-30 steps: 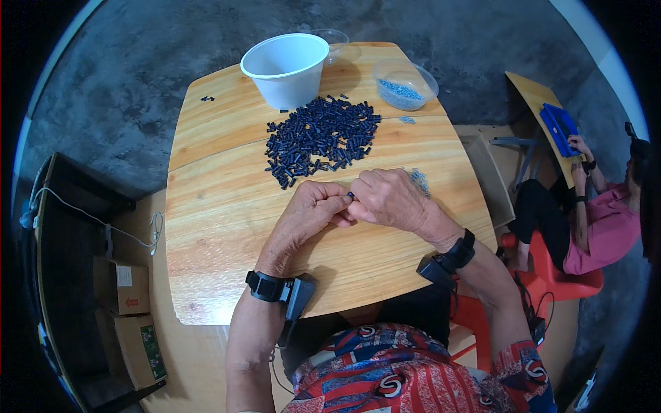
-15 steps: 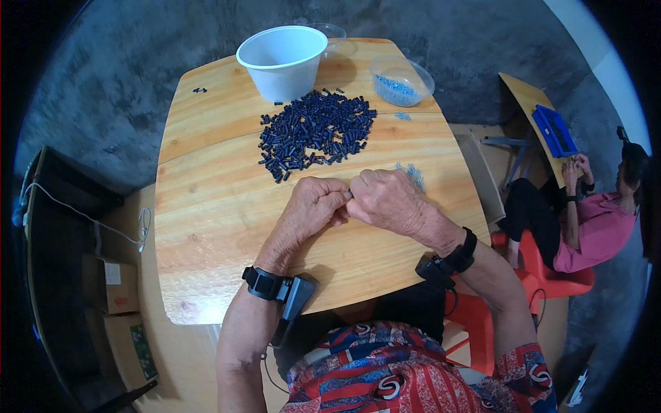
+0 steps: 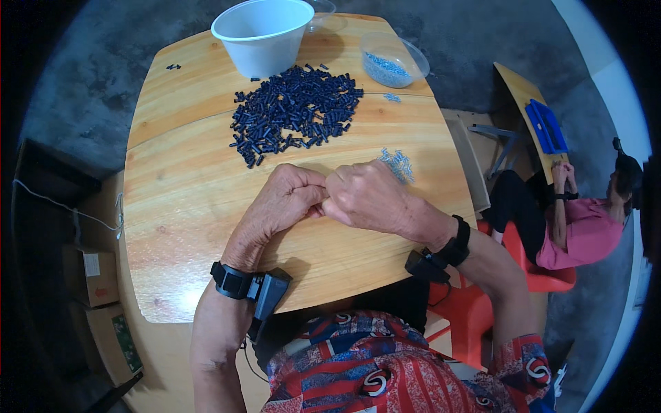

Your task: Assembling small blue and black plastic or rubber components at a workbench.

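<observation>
My left hand (image 3: 286, 198) and my right hand (image 3: 368, 195) meet over the near middle of the wooden table (image 3: 200, 227), fingers closed and pressed together. Whatever lies between the fingertips is hidden. Just beyond my hands is a pile of small black cylindrical pieces (image 3: 292, 110). Close past my right hand's knuckles lies a small heap of clear bluish pieces (image 3: 397, 165). A few more such pieces (image 3: 392, 98) sit farther back, near a clear plastic bowl (image 3: 392, 65) that holds many of them.
A white tub (image 3: 265, 58) stands behind the black pile, with a clear lid (image 3: 320, 14) beside it. A few black pieces (image 3: 173, 67) lie far left. At right, a person in pink (image 3: 585, 230) sits at another table with a blue tray (image 3: 546, 126). Cardboard boxes (image 3: 93, 275) stand on the left.
The view has shifted, so the table and its contents sit higher and farther left. My hands stay joined; the dark bit seen between my fingertips is now hidden.
</observation>
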Demonstrator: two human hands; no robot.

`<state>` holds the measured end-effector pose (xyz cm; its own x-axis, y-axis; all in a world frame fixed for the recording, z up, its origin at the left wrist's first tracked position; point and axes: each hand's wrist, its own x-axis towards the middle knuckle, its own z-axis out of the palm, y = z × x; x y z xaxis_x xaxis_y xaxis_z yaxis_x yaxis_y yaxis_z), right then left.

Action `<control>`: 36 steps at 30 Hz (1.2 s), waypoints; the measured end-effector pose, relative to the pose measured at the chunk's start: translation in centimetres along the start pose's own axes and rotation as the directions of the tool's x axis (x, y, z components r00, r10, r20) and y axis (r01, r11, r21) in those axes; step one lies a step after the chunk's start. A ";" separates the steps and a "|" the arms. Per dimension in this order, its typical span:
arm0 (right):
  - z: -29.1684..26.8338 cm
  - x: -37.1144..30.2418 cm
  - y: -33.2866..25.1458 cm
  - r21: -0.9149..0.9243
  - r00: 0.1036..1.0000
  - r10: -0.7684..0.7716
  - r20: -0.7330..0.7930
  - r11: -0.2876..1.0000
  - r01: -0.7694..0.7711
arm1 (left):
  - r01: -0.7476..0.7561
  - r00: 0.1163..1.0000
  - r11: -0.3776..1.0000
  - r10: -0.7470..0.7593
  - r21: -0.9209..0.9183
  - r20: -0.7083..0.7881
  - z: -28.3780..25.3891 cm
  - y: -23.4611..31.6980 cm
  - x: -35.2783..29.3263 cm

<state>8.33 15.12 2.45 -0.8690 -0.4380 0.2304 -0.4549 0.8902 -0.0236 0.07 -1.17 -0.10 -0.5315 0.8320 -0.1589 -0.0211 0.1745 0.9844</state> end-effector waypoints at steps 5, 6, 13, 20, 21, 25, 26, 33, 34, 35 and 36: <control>1.1 -0.9 -0.1 0.000 0.990 0.006 -0.138 1.000 -0.006 | 0.022 0.998 1.000 -0.022 0.014 -0.051 0.6 0.3 0.1; 1.2 -1.1 -0.2 0.039 0.987 0.074 -0.146 0.997 -0.069 | 0.054 0.995 0.999 -0.054 -0.002 -0.079 0.9 0.3 0.1; 0.1 -1.4 -0.7 0.127 0.926 0.247 -0.284 0.967 -0.219 | 0.074 0.991 0.970 -0.098 -0.234 -0.091 1.0 0.4 -0.1; 0.2 -2.2 -0.9 0.241 0.920 0.246 -0.305 0.955 -0.175 | 0.006 0.998 0.977 -0.019 -0.214 -0.058 1.2 1.0 -0.2; 0.1 -2.6 -0.7 0.320 0.895 0.269 -0.356 0.935 -0.153 | 0.008 0.998 0.977 -0.020 -0.214 -0.052 1.3 1.0 -0.1; -2.8 -5.1 1.6 0.522 0.826 0.452 -0.336 0.820 -0.236 | -0.030 0.982 0.950 -0.029 -0.310 -0.186 1.2 0.8 -0.5; -4.0 -6.1 2.5 0.616 0.813 0.534 -0.230 0.727 -0.303 | -0.064 0.973 0.945 -0.013 -0.320 -0.232 1.0 0.5 -0.7; -5.6 -16.8 15.0 0.257 0.574 0.762 -0.301 0.644 -0.721 | -0.237 0.815 0.967 0.145 -0.093 -0.561 -0.7 0.6 0.6; -4.3 -18.9 17.5 0.210 0.585 0.744 -0.324 0.659 -0.722 | -0.232 0.807 0.969 0.146 -0.079 -0.572 -0.9 0.5 0.7; -3.7 -19.7 18.9 0.298 0.484 0.852 -0.200 0.523 -0.798 | -0.253 0.756 0.966 0.165 -0.050 -0.634 -1.4 -0.1 0.8; -3.4 -20.7 19.9 0.351 0.363 0.929 -0.067 0.363 -0.863 | -0.281 0.707 0.959 0.187 -0.028 -0.682 -1.5 -0.5 1.1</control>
<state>17.93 42.31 0.55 -0.7253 0.6767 0.1268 0.5170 0.6569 -0.5488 -1.77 -1.19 -0.62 -0.9572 0.2621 0.1226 0.1048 -0.0809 0.9912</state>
